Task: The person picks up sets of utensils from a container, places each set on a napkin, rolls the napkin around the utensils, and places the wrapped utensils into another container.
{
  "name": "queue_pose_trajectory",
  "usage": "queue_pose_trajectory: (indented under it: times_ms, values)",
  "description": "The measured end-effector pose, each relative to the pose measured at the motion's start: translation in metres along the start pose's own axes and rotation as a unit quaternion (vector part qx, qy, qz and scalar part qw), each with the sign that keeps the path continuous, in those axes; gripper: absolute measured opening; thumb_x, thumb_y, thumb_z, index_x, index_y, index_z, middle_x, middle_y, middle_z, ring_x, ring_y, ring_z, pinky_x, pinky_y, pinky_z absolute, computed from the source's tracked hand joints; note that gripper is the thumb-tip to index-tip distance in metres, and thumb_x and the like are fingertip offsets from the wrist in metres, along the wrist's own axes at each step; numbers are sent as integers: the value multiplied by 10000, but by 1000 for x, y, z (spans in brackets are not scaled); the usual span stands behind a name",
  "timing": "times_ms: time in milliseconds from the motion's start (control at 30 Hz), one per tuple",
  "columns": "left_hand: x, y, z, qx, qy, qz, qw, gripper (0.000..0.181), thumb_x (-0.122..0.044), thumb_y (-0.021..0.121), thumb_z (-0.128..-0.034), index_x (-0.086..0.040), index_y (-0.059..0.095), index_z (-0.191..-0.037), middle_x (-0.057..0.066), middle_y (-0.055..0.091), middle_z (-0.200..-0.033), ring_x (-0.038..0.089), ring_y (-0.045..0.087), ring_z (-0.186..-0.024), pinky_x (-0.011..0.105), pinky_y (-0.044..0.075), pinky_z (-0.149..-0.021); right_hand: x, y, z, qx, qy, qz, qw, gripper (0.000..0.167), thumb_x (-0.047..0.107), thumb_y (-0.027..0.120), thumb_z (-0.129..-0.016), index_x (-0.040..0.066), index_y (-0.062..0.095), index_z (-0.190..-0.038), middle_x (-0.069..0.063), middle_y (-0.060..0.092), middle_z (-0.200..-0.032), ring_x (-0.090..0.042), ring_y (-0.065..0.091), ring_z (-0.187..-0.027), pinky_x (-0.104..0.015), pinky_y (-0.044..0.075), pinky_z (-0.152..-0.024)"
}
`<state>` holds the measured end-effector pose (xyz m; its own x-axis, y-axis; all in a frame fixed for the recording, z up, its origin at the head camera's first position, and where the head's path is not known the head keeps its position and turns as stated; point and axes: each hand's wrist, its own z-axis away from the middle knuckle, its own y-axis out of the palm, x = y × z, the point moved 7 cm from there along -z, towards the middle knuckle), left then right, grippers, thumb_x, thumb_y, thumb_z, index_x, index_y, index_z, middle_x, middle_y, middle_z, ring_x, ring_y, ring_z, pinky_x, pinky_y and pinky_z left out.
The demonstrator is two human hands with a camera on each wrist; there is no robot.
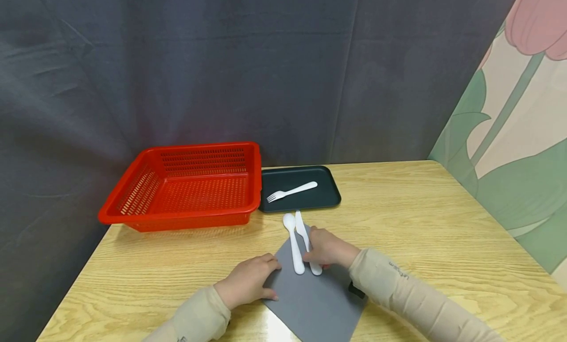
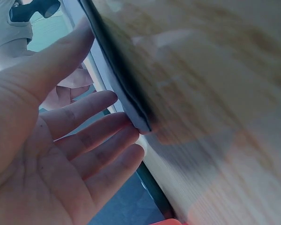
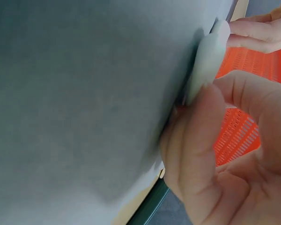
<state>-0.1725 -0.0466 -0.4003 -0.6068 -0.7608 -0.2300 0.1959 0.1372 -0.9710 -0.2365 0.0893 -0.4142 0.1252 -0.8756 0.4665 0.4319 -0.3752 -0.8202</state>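
A grey square mat (image 1: 319, 302) lies turned cornerwise on the table. A white spoon (image 1: 294, 246) and a white knife (image 1: 301, 227) rest side by side on it, their far ends reaching past its far corner. My right hand (image 1: 328, 248) pinches the knife between thumb and curled fingers; in the right wrist view the white handle (image 3: 208, 61) shows by the thumb. At the mat's left edge my left hand (image 1: 250, 280) has its fingers extended. The left wrist view shows those fingertips (image 2: 133, 152) touching the mat's edge (image 2: 126, 93).
A red perforated basket (image 1: 177, 218) stands at the back left. Beside it is a dark tray (image 1: 328, 194) with a white fork (image 1: 292, 190) lying in it. Behind the wooden table (image 1: 421, 224) hangs a dark curtain (image 1: 248, 76); a flower-patterned surface (image 1: 522, 150) borders the right side.
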Motion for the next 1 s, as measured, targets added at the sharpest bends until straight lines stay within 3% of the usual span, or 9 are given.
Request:
queue_pose_trajectory:
  times_ms: [400,733,1000]
  values:
    - [0,0,1,43,-21,47,10000,539,-370,791,-702,-70,630,-1120,34,611,-1109,154,605,-987,274,510,-846,3,2,0,-109,92,184,9997,657,164,698,-799,-162,378,-1270,-39,536,-529,-103,503,-373,-196,394,-353]
    - [0,0,1,35,-37,63,10000,530,-365,793,-702,-69,631,-1111,30,610,-1102,148,603,-975,267,509,-843,2,4,0,-107,127,-71,9998,649,133,685,-800,-164,360,-1277,-43,546,-501,-92,500,-346,-232,450,-361]
    - [0,0,1,16,-37,69,10000,534,-363,795,-699,-68,631,-1113,34,612,-1105,154,604,-983,270,509,-846,2,4,0,-110,79,-238,9996,539,120,675,-807,-154,408,-1186,-59,556,-488,-87,504,-340,-232,449,-360]
